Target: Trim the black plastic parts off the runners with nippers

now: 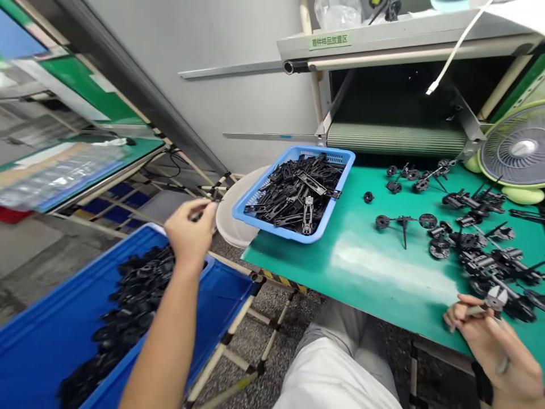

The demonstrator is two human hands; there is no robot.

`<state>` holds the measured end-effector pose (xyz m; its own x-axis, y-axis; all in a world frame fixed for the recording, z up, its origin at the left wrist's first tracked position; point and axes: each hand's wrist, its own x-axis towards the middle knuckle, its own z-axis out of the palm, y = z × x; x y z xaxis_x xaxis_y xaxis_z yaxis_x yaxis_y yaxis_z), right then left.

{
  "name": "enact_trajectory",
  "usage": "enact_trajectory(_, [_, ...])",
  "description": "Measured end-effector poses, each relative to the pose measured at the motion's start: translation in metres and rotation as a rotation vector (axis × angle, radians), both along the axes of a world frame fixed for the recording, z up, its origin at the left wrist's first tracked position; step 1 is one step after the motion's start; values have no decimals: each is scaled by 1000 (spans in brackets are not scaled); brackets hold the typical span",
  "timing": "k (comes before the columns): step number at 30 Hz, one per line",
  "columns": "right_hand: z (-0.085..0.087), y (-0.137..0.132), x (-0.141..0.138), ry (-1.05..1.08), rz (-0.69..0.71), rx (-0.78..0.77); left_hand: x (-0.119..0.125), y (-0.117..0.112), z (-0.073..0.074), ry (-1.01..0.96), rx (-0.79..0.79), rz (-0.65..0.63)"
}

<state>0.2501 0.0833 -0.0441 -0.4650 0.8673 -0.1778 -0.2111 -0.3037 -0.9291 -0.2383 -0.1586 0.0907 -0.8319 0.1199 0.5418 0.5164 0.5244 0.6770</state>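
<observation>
Left hand pinching small black plastic part, blue crate of black parts below it, right hand gripping side cutters over green worktop

Workshop corner: a round grey desk fan at three o'clock, beside a green-topped workbench.

At one o'clock, a grey metal shelf bears a green paper label with Chinese print, a clear plastic bag sits on top, and a white cable hangs down in front. A pale grey wall rises at twelve o'clock, a round white disc leans at nine o'clock, and speckled grey flooring spreads at six o'clock.
</observation>
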Motion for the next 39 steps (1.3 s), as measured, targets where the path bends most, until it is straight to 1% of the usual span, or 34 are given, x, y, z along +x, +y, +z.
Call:
enact_trajectory(2, [-2, -2, 3, -26, -14, -5, -43, 6, 9, -89, -44, -35])
enact_trajectory(4, [-3, -4, 4, -37, -25, 4, -68, 16, 12, -219, -2, -45])
enact_trajectory(6, [-3, -4, 3, -37, -30, 19, -75, 26, 12, -350, 114, -31])
enact_trajectory(7, [-2, -4, 1, -32, -29, 26, -71, 30, 12, -402, 207, -32])
enact_trajectory(8, [-1, -4, -1, -24, -27, 33, -62, 33, 12, -436, 301, -40])
enact_trajectory(9, [0, -4, -4, -12, -22, 37, -47, 35, 12, -451, 375, -68])
enact_trajectory(10, [2, -3, -7, 7, -19, 42, -27, 37, 12, -463, 440, -122])
enact_trajectory(11, [5, -3, -10, 28, -12, 46, -2, 39, 12, -489, 502, -181])
enact_trajectory(12, [7, -2, -13, 49, -4, 49, 27, 41, 10, -539, 519, -269])
enact_trajectory(13, [10, -2, -17, 69, 2, 51, 59, 44, 7, -613, 592, -378])
enact_trajectory(14, [13, -1, -20, 82, 15, 51, 94, 47, 3, -716, 635, -449])
enact_trajectory(16, [18, 1, -24, 120, 32, 51, 162, 58, -8, -1014, 615, -525])
enact_trajectory(18, [21, 3, -27, 165, 66, 39, 226, 73, -20, -1448, 494, -671])
enact_trajectory(20, [22, 6, -27, 174, 67, 21, 278, 90, -29, -1791, 375, -805])
enact_trajectory(21, [22, 7, -26, 177, 64, 9, 299, 97, -30, -1901, 330, -851])
enact_trajectory(23, [22, 8, -24, 189, 61, -17, 330, 109, -28, -2014, 267, -915])
enact_trajectory(26, [21, 9, -23, 231, 71, -50, 355, 117, -17, -2098, 161, -998])
enact_trajectory(29, [23, 11, -24, 269, 83, -77, 369, 118, -8, -2110, 83, -1089])
enact_trajectory(31, [27, 14, -25, 284, 89, -100, 384, 123, -10, -2025, 32, -1202])
enact_trajectory(32, [29, 16, -26, 290, 91, -113, 395, 129, -13, -1936, -3, -1287])
enact_trajectory(34, [32, 19, -27, 301, 91, -137, 427, 149, -21, -1662, -78, -1496])
enact_trajectory(37, [36, 24, -26, 321, 71, -157, 499, 188, -31, -1106, -168, -1805])
enact_trajectory(38, [36, 24, -26, 327, 58, -160, 522, 200, -33, -923, -211, -1891])
enact_trajectory(39, [36, 22, -26, 334, 42, -161, 542, 211, -33, -766, -287, -1973])
